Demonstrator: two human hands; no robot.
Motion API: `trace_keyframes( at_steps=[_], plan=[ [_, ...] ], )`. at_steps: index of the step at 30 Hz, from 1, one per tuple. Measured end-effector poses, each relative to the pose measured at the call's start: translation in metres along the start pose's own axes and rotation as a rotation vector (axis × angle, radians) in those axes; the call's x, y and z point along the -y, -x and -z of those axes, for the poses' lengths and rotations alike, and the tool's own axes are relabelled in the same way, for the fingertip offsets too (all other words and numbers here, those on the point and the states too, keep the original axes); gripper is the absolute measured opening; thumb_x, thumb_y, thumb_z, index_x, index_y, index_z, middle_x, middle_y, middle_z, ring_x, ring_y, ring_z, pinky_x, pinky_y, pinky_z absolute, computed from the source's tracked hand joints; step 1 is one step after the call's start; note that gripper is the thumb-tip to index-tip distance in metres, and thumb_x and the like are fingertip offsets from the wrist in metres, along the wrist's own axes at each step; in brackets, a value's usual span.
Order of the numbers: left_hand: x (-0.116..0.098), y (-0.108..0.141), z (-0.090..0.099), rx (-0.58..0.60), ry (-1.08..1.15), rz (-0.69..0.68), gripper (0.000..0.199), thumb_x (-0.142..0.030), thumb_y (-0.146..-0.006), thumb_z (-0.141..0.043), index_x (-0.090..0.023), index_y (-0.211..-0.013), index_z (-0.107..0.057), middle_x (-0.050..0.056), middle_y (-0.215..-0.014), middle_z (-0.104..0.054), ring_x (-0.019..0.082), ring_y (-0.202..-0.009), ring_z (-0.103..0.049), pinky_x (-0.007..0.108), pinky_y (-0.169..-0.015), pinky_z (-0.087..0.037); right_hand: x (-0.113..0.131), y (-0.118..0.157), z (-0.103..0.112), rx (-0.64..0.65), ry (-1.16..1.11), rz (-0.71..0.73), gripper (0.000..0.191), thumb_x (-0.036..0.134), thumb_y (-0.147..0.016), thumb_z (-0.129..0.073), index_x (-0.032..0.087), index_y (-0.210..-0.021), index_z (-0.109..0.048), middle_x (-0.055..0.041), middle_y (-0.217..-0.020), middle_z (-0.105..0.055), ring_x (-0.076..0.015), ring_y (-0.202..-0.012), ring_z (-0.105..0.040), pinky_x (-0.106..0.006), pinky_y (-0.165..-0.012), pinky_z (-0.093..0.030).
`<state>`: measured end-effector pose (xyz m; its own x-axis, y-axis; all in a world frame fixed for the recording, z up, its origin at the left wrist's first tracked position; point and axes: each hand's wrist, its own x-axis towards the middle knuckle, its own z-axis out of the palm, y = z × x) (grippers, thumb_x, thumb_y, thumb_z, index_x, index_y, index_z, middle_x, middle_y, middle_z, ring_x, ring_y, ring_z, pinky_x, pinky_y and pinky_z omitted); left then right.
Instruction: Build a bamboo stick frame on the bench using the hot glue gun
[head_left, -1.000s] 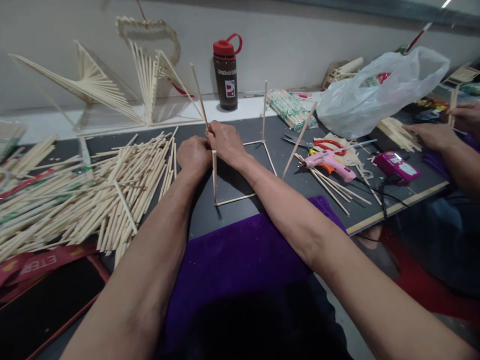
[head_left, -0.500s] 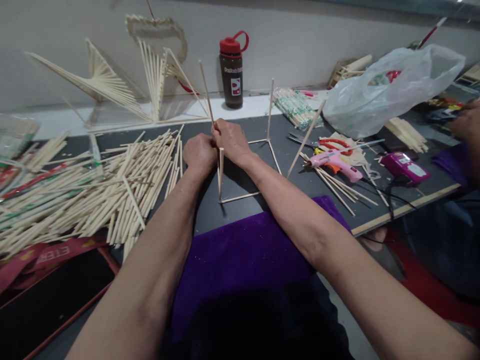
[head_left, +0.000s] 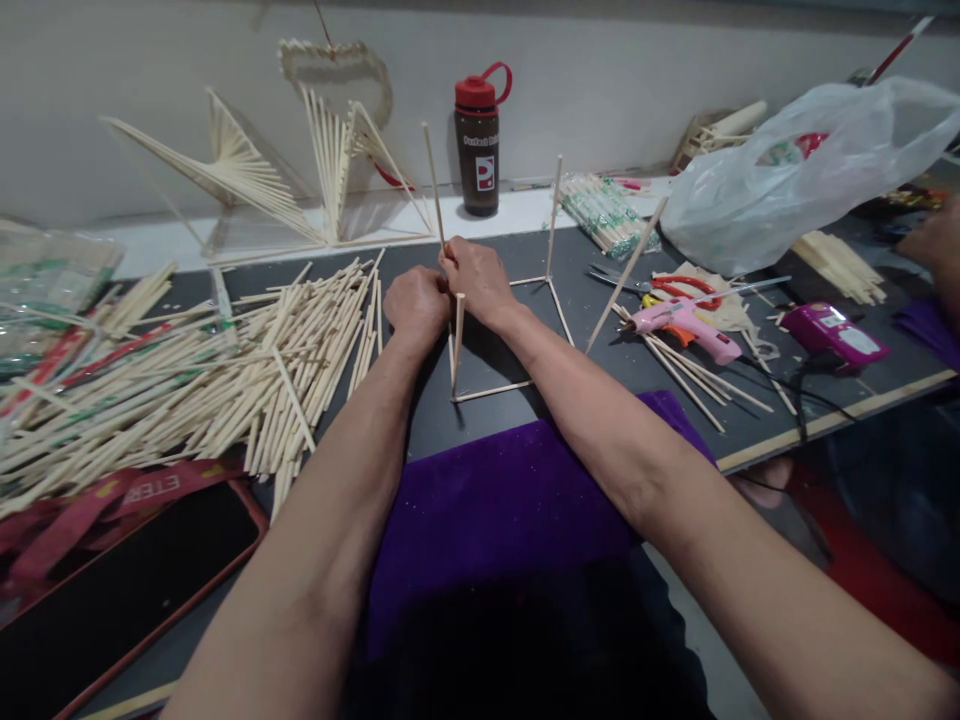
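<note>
The wooden frame (head_left: 491, 391) stands in the middle of the dark table (head_left: 570, 415), a four-sided base of thin sticks with a stick rising from each corner; the one at the right leans outward. At the near left lies a phone (head_left: 135, 590) in a red case, with a red strap (head_left: 120, 500) along its far side. Beyond them spreads a heap of loose sticks (head_left: 255, 400), and at the far left a fan-shaped stick model (head_left: 240, 175) stands against the wall. The left hand (head_left: 416, 303) is at the frame's far left corner, fingers curled; its fingertips are hidden, so I cannot tell what it grips. Just right of it, the right hand (head_left: 476, 280) pinches the far left upright stick (head_left: 433, 190) low down. A dark bottle (head_left: 478, 160) with a red lid stands behind the hands, and a purple cloth (head_left: 480, 500) lies on the near side. To the right are a pink glue gun (head_left: 686, 325), a plastic bag (head_left: 787, 190) farther back and a purple box (head_left: 832, 335).
</note>
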<state>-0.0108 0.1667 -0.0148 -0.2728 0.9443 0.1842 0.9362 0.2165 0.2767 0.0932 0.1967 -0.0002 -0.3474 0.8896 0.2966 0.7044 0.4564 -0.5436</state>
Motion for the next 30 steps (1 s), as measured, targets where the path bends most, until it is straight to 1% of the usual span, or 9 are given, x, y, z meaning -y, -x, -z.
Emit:
trace_keyframes(
  at_steps=[6, 10, 14, 18, 21, 23, 26, 30],
  plan=[
    [0.000, 0.005, 0.001, -0.008, -0.005, -0.003, 0.036, -0.030, -0.092, -0.049, -0.018, -0.108, -0.079, 0.018, -0.112, -0.075, 0.035, -0.104, -0.069, 0.040, -0.081, -0.051, 0.002, 0.001, 0.003, -0.002, 0.031, -0.009, 0.034, 0.029, -0.103, -0.038, 0.017, -0.113, -0.069, -0.0108, -0.110, -0.074, -0.0236, -0.106, -0.068, -0.035, -0.095, -0.049],
    [0.004, 0.007, 0.001, -0.010, 0.009, -0.011, 0.038, -0.036, -0.094, -0.048, -0.020, -0.106, -0.080, 0.018, -0.114, -0.074, 0.035, -0.103, -0.070, 0.040, -0.079, -0.052, 0.004, 0.004, 0.005, 0.007, 0.034, -0.018, 0.033, 0.029, -0.100, -0.042, 0.018, -0.108, -0.072, -0.0104, -0.108, -0.076, -0.0236, -0.104, -0.068, -0.034, -0.092, -0.050],
    [0.007, 0.007, 0.000, -0.006, 0.024, -0.022, 0.041, -0.040, -0.096, -0.046, -0.020, -0.106, -0.081, 0.019, -0.113, -0.074, 0.035, -0.102, -0.070, 0.040, -0.079, -0.052, 0.005, 0.006, 0.006, 0.000, 0.023, -0.029, 0.032, 0.029, -0.097, -0.045, 0.018, -0.109, -0.072, -0.0107, -0.110, -0.077, -0.0248, -0.104, -0.069, -0.034, -0.090, -0.050],
    [0.006, 0.009, 0.002, -0.010, 0.015, -0.021, 0.041, -0.038, -0.096, -0.045, -0.019, -0.108, -0.079, 0.019, -0.114, -0.074, 0.035, -0.102, -0.070, 0.040, -0.079, -0.051, 0.006, 0.007, 0.007, 0.002, 0.016, -0.028, 0.030, 0.029, -0.096, -0.047, 0.018, -0.109, -0.072, -0.0104, -0.108, -0.077, -0.0247, -0.103, -0.070, -0.034, -0.089, -0.051],
    [0.005, 0.010, 0.004, -0.016, 0.015, -0.029, 0.038, -0.034, -0.095, -0.048, -0.021, -0.115, -0.077, 0.017, -0.115, -0.074, 0.035, -0.104, -0.069, 0.040, -0.080, -0.051, 0.007, 0.008, 0.008, 0.011, 0.033, -0.030, 0.031, 0.028, -0.096, -0.045, 0.020, -0.109, -0.072, -0.0102, -0.109, -0.077, -0.0244, -0.104, -0.070, -0.033, -0.088, -0.051],
    [0.005, 0.011, 0.006, -0.008, 0.009, -0.039, 0.037, -0.032, -0.094, -0.048, -0.022, -0.115, -0.077, 0.017, -0.115, -0.074, 0.035, -0.104, -0.069, 0.040, -0.080, -0.050, 0.007, 0.008, 0.008, 0.012, 0.048, -0.031, 0.033, 0.027, -0.097, -0.043, 0.020, -0.109, -0.073, -0.0102, -0.109, -0.077, -0.0251, -0.103, -0.071, -0.033, -0.087, -0.052],
    [0.005, 0.010, 0.006, -0.001, 0.002, -0.041, 0.039, -0.033, -0.096, -0.045, -0.021, -0.111, -0.079, 0.017, -0.113, -0.074, 0.036, -0.103, -0.070, 0.040, -0.078, -0.050, 0.007, 0.007, 0.008, 0.015, 0.058, -0.022, 0.033, 0.028, -0.097, -0.043, 0.020, -0.109, -0.073, -0.0100, -0.108, -0.078, -0.0258, -0.102, -0.071, -0.033, -0.085, -0.052],
    [0.005, 0.009, 0.005, -0.006, 0.008, -0.026, 0.043, -0.037, -0.098, -0.041, -0.020, -0.112, -0.078, 0.018, -0.113, -0.074, 0.037, -0.103, -0.070, 0.040, -0.075, -0.050, 0.007, 0.008, 0.008, 0.025, 0.061, -0.018, 0.031, 0.030, -0.098, -0.044, 0.021, -0.109, -0.072, -0.0090, -0.109, -0.077, -0.0246, -0.103, -0.070, -0.032, -0.086, -0.052]
  ],
)
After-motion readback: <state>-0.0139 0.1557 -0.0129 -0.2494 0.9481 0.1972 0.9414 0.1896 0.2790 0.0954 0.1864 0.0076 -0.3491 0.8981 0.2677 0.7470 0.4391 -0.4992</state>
